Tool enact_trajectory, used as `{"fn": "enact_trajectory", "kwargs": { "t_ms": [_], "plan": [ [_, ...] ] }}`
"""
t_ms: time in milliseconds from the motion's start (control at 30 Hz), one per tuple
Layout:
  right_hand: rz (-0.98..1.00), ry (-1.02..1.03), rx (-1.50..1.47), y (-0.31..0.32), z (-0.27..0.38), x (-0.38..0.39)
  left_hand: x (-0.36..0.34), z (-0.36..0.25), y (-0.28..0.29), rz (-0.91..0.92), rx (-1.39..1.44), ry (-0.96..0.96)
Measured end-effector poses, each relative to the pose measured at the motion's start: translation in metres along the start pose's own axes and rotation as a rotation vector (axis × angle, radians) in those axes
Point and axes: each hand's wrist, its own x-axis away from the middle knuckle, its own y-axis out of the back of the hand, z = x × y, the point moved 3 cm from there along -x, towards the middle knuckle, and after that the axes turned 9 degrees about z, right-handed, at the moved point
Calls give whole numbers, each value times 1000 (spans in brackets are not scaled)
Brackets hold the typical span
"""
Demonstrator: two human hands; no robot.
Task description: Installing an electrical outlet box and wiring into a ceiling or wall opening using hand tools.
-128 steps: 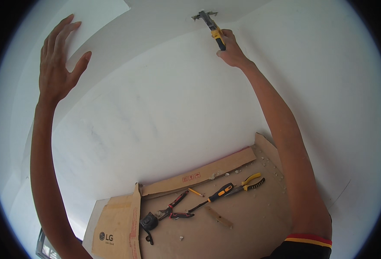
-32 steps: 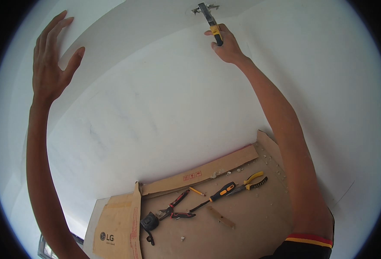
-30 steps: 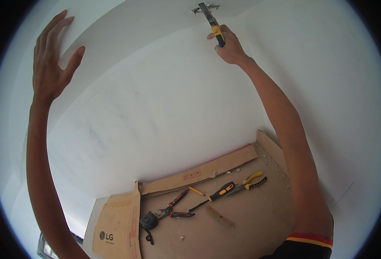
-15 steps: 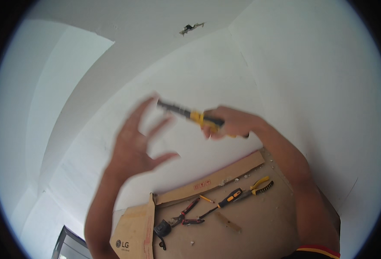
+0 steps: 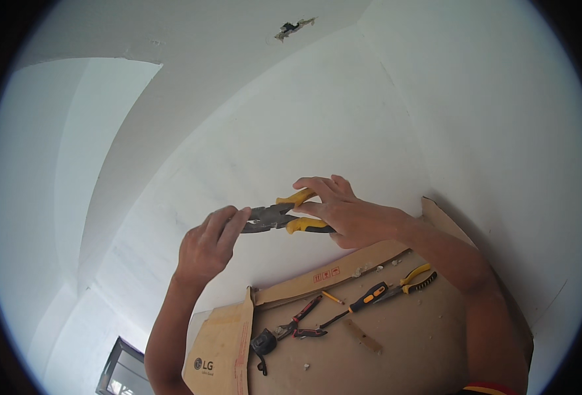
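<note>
Combination-type pliers [image 5: 271, 217] with dark metal jaws and yellow-and-black handles are held up between my hands, in front of the white wall. My right hand [image 5: 343, 209] is closed on the handles, which stand spread apart. At the other end, my left hand [image 5: 208, 242] pinches the jaw tips between thumb and fingers; the very tips are hidden behind them.
Below lies an opened cardboard box [image 5: 221, 332] holding a black tape measure [image 5: 263, 342], red-and-black pliers [image 5: 297, 322], a yellow pencil [image 5: 332, 297], a screwdriver [image 5: 368, 297] and yellow-and-black pliers [image 5: 417, 279]. High up is a ragged hole [image 5: 295, 28].
My left hand, spread and apart from the pliers before, has closed on their jaws. The pliers have come lower, and their handles now stand spread. The view has shifted slightly.
</note>
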Motion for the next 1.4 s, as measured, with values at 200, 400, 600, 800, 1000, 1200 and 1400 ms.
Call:
{"fn": "enact_trajectory", "kwargs": {
  "t_ms": [200, 400, 600, 800, 1000, 1200, 1400],
  "plan": [
    [-151, -255, 235, 0, -64, -10, 23, -16, 33, 610, 350, 189],
    [-496, -344, 230, 68, -143, -14, -4, 7, 110, 437, 348, 354],
    [-674, -388, 297, 130, -152, -38, -30, 119, 155, -181, -377, 125],
    [-709, -355, 207, 150, -158, -43, -60, 157, 93, -116, -378, 160],
    [-707, -308, 300, 143, -170, -53, -67, 160, 86, -233, -329, 134],
    [-740, -275, 219, 143, -173, -59, -71, 158, 86, -244, -357, 101],
    [-686, -255, 203, 151, -181, -59, -71, 161, 82, -267, -354, 98]
  ]
}}
